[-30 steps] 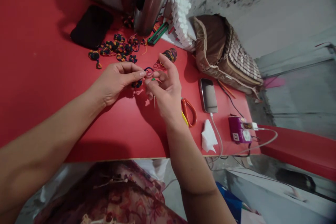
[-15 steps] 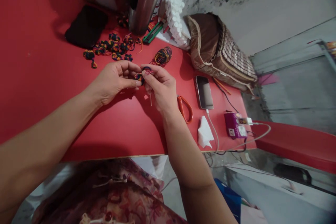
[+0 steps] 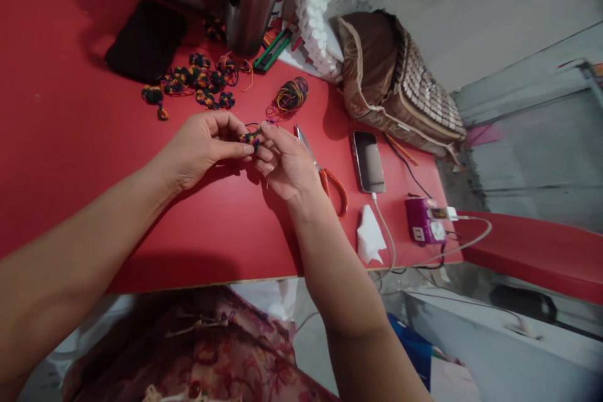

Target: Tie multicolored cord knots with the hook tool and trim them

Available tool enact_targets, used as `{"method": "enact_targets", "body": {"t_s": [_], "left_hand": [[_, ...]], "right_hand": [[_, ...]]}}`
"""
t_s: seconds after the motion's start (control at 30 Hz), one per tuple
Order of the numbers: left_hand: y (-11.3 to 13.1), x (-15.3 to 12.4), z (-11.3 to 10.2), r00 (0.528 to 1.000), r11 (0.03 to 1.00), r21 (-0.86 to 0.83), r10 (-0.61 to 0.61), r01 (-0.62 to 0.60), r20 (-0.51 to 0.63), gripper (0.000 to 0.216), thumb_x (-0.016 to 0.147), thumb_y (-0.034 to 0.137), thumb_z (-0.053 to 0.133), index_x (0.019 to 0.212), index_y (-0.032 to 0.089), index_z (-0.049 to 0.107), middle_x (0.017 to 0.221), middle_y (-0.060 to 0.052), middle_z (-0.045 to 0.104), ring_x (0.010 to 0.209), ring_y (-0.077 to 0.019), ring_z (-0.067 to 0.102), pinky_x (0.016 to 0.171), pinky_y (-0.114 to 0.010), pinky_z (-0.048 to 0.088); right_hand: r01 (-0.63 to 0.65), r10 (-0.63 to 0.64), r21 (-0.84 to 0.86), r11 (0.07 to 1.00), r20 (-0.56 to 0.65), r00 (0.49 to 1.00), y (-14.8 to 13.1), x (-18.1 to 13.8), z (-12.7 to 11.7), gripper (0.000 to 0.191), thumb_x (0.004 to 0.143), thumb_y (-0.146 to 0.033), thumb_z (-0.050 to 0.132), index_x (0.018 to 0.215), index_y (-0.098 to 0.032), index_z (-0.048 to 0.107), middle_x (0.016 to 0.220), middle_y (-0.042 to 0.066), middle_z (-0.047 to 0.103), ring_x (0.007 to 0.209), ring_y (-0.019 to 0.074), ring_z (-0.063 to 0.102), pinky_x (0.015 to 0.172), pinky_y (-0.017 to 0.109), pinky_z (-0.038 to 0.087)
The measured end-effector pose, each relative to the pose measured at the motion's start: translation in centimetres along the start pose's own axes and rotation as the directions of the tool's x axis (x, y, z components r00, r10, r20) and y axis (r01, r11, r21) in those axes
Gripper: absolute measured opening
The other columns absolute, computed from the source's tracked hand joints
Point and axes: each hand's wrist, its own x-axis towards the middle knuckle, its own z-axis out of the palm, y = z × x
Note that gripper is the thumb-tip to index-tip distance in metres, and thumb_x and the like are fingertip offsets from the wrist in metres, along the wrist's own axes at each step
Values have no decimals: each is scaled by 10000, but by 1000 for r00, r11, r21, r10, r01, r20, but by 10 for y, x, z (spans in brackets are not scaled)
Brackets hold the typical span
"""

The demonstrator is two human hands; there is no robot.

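Observation:
My left hand point(image 3: 200, 147) pinches a small multicoloured crochet piece point(image 3: 248, 137) between thumb and fingers above the red table point(image 3: 70, 138). My right hand point(image 3: 287, 163) meets it from the right, fingers closed on the same piece and its yarn. A strand runs from the piece toward a small ball of multicoloured yarn point(image 3: 292, 94) just behind. Several finished crochet pieces point(image 3: 195, 81) lie farther back to the left. Whether a hook or needle is in my right hand cannot be made out.
Orange-handled scissors point(image 3: 325, 179) lie right beside my right hand. A phone point(image 3: 369, 162) on a white cable, a tissue point(image 3: 369, 240) and a purple charger box point(image 3: 425, 228) lie to the right. Behind stand a metal flask point(image 3: 252, 0), a black pouch point(image 3: 146, 41), white foam point(image 3: 313, 25) and a brown bag point(image 3: 396, 88).
My right hand's fingers, spread a second ago, have closed onto the crochet piece and the yarn loop has been drawn in. The thin needle seen below that hand no longer shows.

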Motion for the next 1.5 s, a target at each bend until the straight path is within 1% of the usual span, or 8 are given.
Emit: {"method": "enact_targets", "body": {"t_s": [0.23,0.43,0.6,0.73,0.93,1.13,1.3,1.5], "left_hand": [[2,-1,-1,996,997,57,-59,55,72,229,719,46,934,792,169,755,717,-35,765,554,-148,702,587,-269,595],[2,-1,-1,992,996,57,-80,74,96,194,714,45,900,735,168,751,690,-28,744,533,-131,660,537,-244,518],[1,-1,-3,988,995,19,-99,98,118,161,765,43,915,796,150,799,794,-74,832,575,-140,711,577,-247,591],[2,3,-4,992,988,-117,-91,101,89,80,881,115,923,882,132,845,820,-91,842,642,-149,766,640,-223,646],[4,9,-8,998,977,-203,-62,58,-16,162,1013,74,808,858,112,833,805,-76,810,676,-153,789,702,-239,689],[1,9,-10,1000,988,-154,-26,24,-8,96,936,67,879,906,158,865,792,-48,815,633,-159,768,600,-249,643],[-2,5,-6,998,998,-44,50,-51,-40,214,822,19,951,958,165,874,866,-36,837,703,-147,773,718,-273,672],[3,6,-7,999,996,-87,33,-35,-32,304,756,-38,901,978,168,878,861,-19,822,717,-142,751,708,-268,628]], "right_hand": [[54,-54,-27,998,-12,998,-2,-7,4,528,727,-530,1096,857,-253,666,685,-92,561,551,75,445,462,234,336],[131,-135,-108,985,-28,990,0,-7,5,505,830,-573,1012,879,-271,610,699,-91,484,576,86,448,476,223,344],[78,-81,-91,993,-29,996,1,-8,5,470,820,-557,1018,927,-269,662,729,-77,564,576,83,470,472,227,351],[66,-70,-58,996,-67,995,1,-11,6,453,847,-453,992,1161,-286,710,873,-47,748,617,102,625,481,235,421],[295,-319,-141,945,-196,927,3,-5,0,401,858,-314,947,1176,-314,702,1010,-48,774,603,65,632,466,211,397],[194,-203,-106,975,-78,976,-5,-15,9,284,822,-342,989,915,-223,749,713,-76,654,531,47,482,459,194,350],[183,-184,-113,977,1,983,-2,-16,11,303,788,-308,1025,884,-213,753,687,-88,665,502,35,465,445,190,336],[71,-72,14,997,54,996,-2,-14,8,295,784,-235,1026,887,-220,750,673,-87,681,586,68,613,529,186,507]]}}
